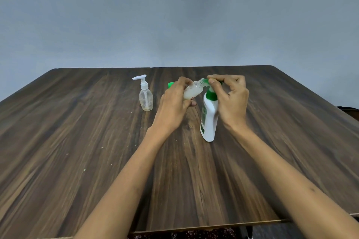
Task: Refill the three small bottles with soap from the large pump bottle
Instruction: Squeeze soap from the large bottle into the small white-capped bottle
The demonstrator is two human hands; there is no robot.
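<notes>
The large white pump bottle point(208, 120) with a green collar stands on the wooden table point(77, 132), right of centre. My right hand point(231, 101) rests on top of it, fingers pressed on its green pump head. My left hand point(174, 103) holds a small clear bottle point(192, 91) tilted, with its open neck at the pump's spout; whitish soap lies inside it. A second small clear bottle point(146, 97) with a white pump stands upright to the left. A green cap point(170, 84) peeks out behind my left hand; what it belongs to is hidden.
A plain grey wall rises behind the table's far edge. A few small pale specks lie on the wood at the left. A dark object point(349, 111) shows past the table's right edge.
</notes>
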